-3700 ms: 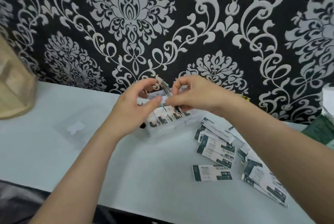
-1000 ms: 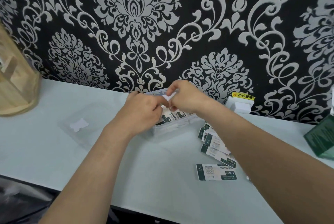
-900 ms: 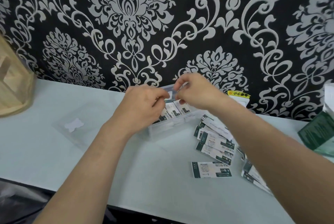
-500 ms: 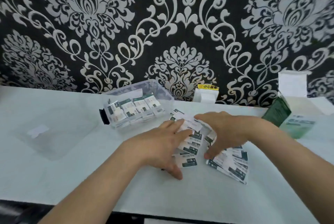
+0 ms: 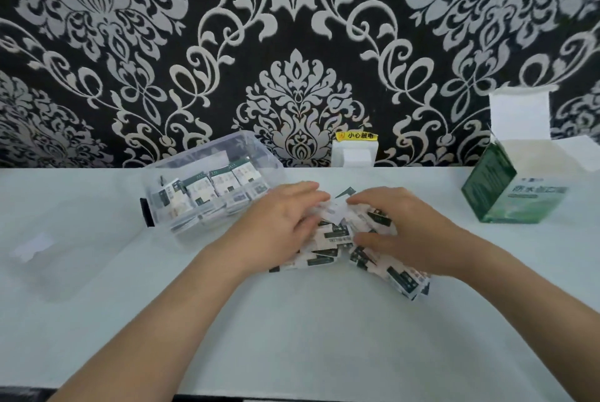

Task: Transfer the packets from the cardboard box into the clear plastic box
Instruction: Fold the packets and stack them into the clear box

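Several packets (image 5: pixel 207 192) stand in a row inside the clear plastic box (image 5: pixel 263 155). Well to its right stands the green cardboard box (image 5: pixel 487 194), flaps open, contents not visible. Between them a heap of loose packets (image 5: pixel 328 239) lies on the pale worktop (image 5: pixel 292 336). On the heap the left grip (image 5: pixel 282 223) rests flat with its fingers extended; the right grip (image 5: pixel 406 233) cups over it, and whether it holds anything cannot be told. Damask wallpaper (image 5: pixel 292 12) is behind.

Loose packets (image 5: pixel 329 237) on the table (image 5: pixel 292 330), clear plastic box (image 5: pixel 259 155) just behind-left, cardboard box (image 5: pixel 487 189) well apart rightward.
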`<action>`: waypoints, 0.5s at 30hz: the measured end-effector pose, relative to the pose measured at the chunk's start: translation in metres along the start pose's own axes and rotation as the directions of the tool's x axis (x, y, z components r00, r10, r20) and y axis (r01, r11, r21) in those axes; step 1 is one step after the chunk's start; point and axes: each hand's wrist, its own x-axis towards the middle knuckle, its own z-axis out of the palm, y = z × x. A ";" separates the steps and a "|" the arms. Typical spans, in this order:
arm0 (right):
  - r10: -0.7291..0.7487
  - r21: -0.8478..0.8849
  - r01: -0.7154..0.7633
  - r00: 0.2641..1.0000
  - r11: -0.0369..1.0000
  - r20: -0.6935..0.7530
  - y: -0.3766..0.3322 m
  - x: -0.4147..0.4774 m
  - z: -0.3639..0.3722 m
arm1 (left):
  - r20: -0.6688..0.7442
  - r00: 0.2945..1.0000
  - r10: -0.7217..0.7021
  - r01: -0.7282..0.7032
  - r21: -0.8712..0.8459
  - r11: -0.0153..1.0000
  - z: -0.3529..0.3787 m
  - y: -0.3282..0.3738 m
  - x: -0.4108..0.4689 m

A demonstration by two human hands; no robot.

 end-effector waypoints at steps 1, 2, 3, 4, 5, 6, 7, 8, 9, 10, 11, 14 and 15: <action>0.020 -0.019 -0.021 0.999 1.000 -0.026 0.001 0.002 0.003 | 0.072 0.997 -0.029 0.025 0.057 0.998 0.003 0.002 0.005; 0.050 -0.043 -0.052 0.998 0.998 -0.035 0.001 0.003 0.006 | 0.162 0.985 -0.067 0.048 0.117 0.992 0.005 0.004 0.008; 0.078 -0.061 -0.081 0.996 0.995 -0.039 0.001 0.006 0.010 | 0.233 0.968 -0.095 0.056 0.169 0.984 0.006 0.005 0.012; 0.104 -0.069 -0.107 0.994 0.992 -0.044 0.004 0.006 0.013 | 0.280 0.954 -0.107 0.053 0.192 0.980 0.008 0.006 0.016; 0.115 -0.058 -0.119 0.991 0.991 -0.062 0.004 0.007 0.015 | 0.292 0.950 -0.112 0.053 0.203 0.978 0.006 0.006 0.018; 0.131 -0.029 -0.134 0.988 0.991 -0.083 0.004 0.008 0.016 | 0.277 0.955 -0.107 0.048 0.211 0.976 0.004 0.006 0.019; 0.152 0.008 -0.152 0.983 0.988 -0.105 0.005 0.009 0.016 | 0.254 0.962 -0.103 0.044 0.230 0.972 0.002 0.005 0.020; 0.172 0.041 -0.168 0.978 0.985 -0.121 0.006 0.010 0.015 | 0.229 0.968 -0.105 0.042 0.262 0.964 0.001 0.005 0.020; 0.191 0.065 -0.183 0.973 0.981 -0.132 0.007 0.012 0.015 | 0.207 0.973 -0.104 0.038 0.300 0.953 -0.001 0.006 0.020; 0.211 0.085 -0.201 0.969 0.976 -0.132 0.007 0.013 0.015 | 0.185 0.978 -0.094 0.026 0.341 0.940 -0.002 0.007 0.020; 0.227 0.104 -0.214 0.966 0.971 -0.124 0.007 0.015 0.015 | 0.164 0.983 -0.085 0.017 0.376 0.926 -0.002 0.009 0.021; 0.258 0.117 -0.247 0.962 0.962 -0.092 0.008 0.017 0.016 | 0.130 0.991 -0.036 -0.027 0.455 0.890 0.001 0.013 0.022; 0.269 0.100 -0.260 0.959 0.960 -0.086 0.007 0.018 0.015 | 0.127 0.992 -0.011 -0.048 0.451 0.891 0.004 0.012 0.023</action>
